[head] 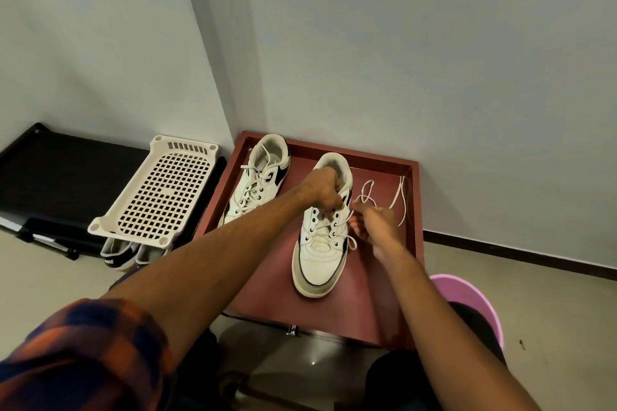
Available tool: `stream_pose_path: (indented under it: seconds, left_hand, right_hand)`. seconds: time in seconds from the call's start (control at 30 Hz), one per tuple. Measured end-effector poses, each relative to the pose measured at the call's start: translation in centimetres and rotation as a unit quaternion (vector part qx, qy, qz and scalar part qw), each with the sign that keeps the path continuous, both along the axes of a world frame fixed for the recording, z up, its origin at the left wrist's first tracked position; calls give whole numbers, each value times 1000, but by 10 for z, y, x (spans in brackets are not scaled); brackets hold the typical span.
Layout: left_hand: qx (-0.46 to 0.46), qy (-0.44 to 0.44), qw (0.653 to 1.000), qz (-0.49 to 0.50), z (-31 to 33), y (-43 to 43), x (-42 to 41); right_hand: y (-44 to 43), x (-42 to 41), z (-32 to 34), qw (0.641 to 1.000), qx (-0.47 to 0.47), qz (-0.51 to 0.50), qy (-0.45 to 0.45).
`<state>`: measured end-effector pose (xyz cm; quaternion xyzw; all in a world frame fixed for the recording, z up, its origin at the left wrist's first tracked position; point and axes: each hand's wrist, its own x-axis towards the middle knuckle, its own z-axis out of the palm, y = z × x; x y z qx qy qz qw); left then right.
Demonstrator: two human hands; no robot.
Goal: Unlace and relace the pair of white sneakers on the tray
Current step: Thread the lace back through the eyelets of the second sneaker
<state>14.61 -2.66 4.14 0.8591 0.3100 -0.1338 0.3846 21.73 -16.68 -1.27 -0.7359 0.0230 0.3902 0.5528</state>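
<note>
while left hand [322, 188] grips the sneaker [320, 264] by its collar, right hand [379, 228] pinches lace [365, 198] at 3 o'clock; lace seems limp, light: pinch near tip.

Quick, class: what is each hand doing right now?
Left hand: grips the sneaker at its tongue.
Right hand: pinches that sneaker's lace.

head cam | looks forward-down | close over tray [412, 197] | single view
</note>
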Motion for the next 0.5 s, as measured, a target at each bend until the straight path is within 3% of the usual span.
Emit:
stream_pose_path:
  seconds: [0.1, 0.27, 0.5]
  left_hand:
    - [13, -3, 1000, 3, 0, 0, 0]
    - [33, -4, 999, 6, -3, 2, 0]
    - [44, -5, 999, -8, -6, 3, 0]
  right_hand:
    - [13, 6, 10, 998, 43, -36, 31]
    - [40, 34, 39, 976, 124, -36, 177]
    - [89, 76, 93, 995, 78, 38, 50]
